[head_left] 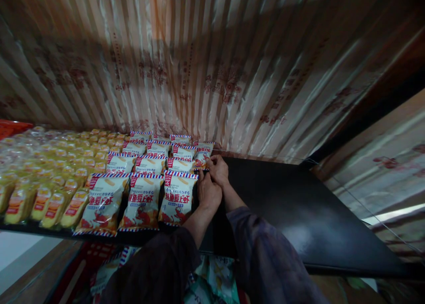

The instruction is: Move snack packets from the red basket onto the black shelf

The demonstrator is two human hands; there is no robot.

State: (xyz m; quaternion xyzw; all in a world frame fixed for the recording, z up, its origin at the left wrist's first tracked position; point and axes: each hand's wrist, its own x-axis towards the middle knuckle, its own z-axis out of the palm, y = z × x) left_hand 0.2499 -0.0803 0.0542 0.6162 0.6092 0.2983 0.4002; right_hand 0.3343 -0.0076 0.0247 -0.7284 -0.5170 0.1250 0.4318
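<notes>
Head cam: nearest, we see 3 snack bags (141, 202) in the front row on 1 black shelf (282, 206), approx 13 total; yellow cakes (55, 206) at L, too many to count. Our 2 hands, L hand (210, 195) & R hand (219, 172), have bent fingers; can't tell if gripping. Rightmost bag (202, 152) stands upright-ish just L of R fingertips, touching, above L's. Behind: 1 striped curtain (186, 73).
</notes>
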